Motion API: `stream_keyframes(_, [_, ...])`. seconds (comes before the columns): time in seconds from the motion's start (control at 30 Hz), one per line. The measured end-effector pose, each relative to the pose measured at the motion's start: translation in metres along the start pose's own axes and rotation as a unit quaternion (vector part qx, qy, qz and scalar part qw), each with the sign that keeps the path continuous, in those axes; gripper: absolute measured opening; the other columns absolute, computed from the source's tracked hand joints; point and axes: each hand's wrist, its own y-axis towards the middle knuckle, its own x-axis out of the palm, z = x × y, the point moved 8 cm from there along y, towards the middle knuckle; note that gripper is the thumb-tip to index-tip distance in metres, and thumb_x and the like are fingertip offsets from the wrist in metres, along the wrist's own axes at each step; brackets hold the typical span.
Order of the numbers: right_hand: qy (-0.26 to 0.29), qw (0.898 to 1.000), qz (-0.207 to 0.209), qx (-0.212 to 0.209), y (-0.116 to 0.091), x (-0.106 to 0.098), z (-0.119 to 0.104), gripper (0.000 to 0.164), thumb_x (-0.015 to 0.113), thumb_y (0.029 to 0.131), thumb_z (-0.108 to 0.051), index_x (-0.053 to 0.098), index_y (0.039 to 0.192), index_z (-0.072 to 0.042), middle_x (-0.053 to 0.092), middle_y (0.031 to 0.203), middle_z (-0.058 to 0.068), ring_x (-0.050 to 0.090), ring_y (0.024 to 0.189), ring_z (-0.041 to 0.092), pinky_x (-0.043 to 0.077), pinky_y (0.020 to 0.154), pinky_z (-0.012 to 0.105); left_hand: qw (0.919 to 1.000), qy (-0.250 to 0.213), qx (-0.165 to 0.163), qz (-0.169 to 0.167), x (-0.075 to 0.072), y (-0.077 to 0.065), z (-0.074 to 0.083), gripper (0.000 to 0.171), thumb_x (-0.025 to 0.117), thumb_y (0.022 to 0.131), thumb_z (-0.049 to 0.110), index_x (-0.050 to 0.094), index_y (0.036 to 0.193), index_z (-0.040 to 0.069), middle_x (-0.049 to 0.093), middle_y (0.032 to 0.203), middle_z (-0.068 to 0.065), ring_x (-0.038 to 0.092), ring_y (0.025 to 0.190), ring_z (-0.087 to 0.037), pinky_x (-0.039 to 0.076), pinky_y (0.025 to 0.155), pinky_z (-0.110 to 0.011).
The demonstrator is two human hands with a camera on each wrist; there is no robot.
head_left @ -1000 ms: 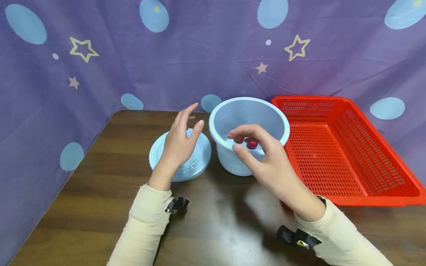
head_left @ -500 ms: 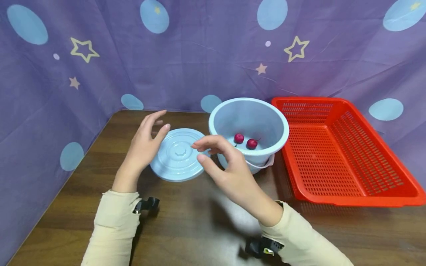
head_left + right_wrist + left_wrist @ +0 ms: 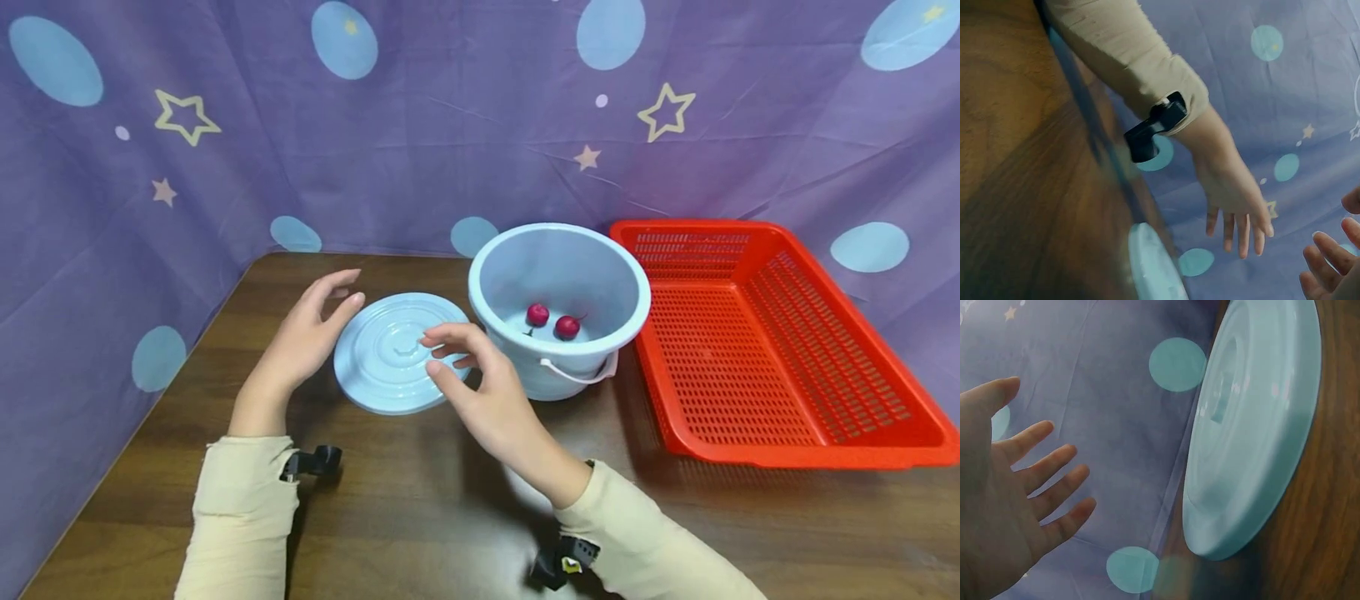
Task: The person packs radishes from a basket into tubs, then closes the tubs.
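Note:
A round light-blue lid (image 3: 386, 379) lies on the wooden table, left of a light-blue bucket (image 3: 558, 367). Inside the bucket sit two dark-red radishes, one radish (image 3: 537, 314) left of the other radish (image 3: 567, 327). My left hand (image 3: 296, 342) hovers at the lid's left edge, fingers apart and relaxed, holding nothing; the left wrist view shows that hand (image 3: 1016, 487) spread, with a gap to the lid. My right hand (image 3: 483, 396) is over the lid's right side, loosely bent and holding nothing, and overlaps part of it in the head view.
A red perforated plastic basket (image 3: 738, 367) stands right of the bucket. The bucket's pale handle (image 3: 581, 377) hangs down at its front. Behind the table (image 3: 420, 517) hangs a purple curtain (image 3: 450, 125) with stars and blue ovals.
Both hands have moved left: the left from over the lid to its left edge, the right from over the bucket to the lid's right side. The radishes and the bucket's handle have come into view.

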Motion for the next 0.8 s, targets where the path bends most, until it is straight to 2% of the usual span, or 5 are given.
stream_keyframes(0.17, [-0.003, 0.999, 0.003, 0.034, -0.001, 0.003, 0.020, 0.032, 0.064, 0.093, -0.003, 0.060, 0.124, -0.004, 0.066, 0.116, 0.010, 0.061, 0.106, 0.027, 0.046, 0.091, 0.045, 0.9996, 0.010, -0.019, -0.018, 0.005, 0.002, -0.011, 0.063, 0.051, 0.102, 0.045, 0.039, 0.150, 0.006, 0.038, 0.152, -0.016, 0.036, 0.136, -0.037, 0.029, 0.110, -0.055])
stream_keyframes(0.37, [-0.019, 0.996, -0.011, 0.082, -0.007, 0.012, 0.042, 0.032, 0.063, 0.094, -0.005, 0.060, 0.125, -0.007, 0.066, 0.116, 0.006, 0.062, 0.106, 0.023, 0.047, 0.090, 0.040, 0.9977, 0.017, -0.049, -0.045, 0.010, 0.001, -0.025, 0.067, 0.050, 0.101, 0.049, 0.037, 0.151, 0.005, 0.038, 0.152, -0.017, 0.035, 0.138, -0.037, 0.027, 0.111, -0.054])
stream_keyframes(0.53, [-0.039, 0.995, -0.016, 0.093, -0.010, 0.015, 0.056, 0.033, 0.063, 0.093, -0.004, 0.059, 0.126, -0.006, 0.064, 0.119, 0.009, 0.061, 0.106, 0.025, 0.047, 0.091, 0.044, 0.9950, 0.016, -0.075, -0.063, 0.012, -0.002, -0.037, 0.072, 0.047, 0.100, 0.055, 0.034, 0.153, 0.007, 0.038, 0.152, -0.018, 0.034, 0.139, -0.038, 0.025, 0.111, -0.057])
stream_keyframes(0.8, [-0.064, 0.990, -0.005, 0.129, -0.010, 0.011, 0.078, 0.037, 0.063, 0.092, -0.004, 0.056, 0.128, -0.002, 0.061, 0.125, 0.016, 0.058, 0.109, 0.032, 0.045, 0.093, 0.049, 0.9916, 0.020, -0.094, -0.087, 0.015, -0.003, -0.050, 0.072, 0.045, 0.101, 0.055, 0.034, 0.152, 0.005, 0.038, 0.150, -0.022, 0.034, 0.139, -0.041, 0.024, 0.112, -0.057])
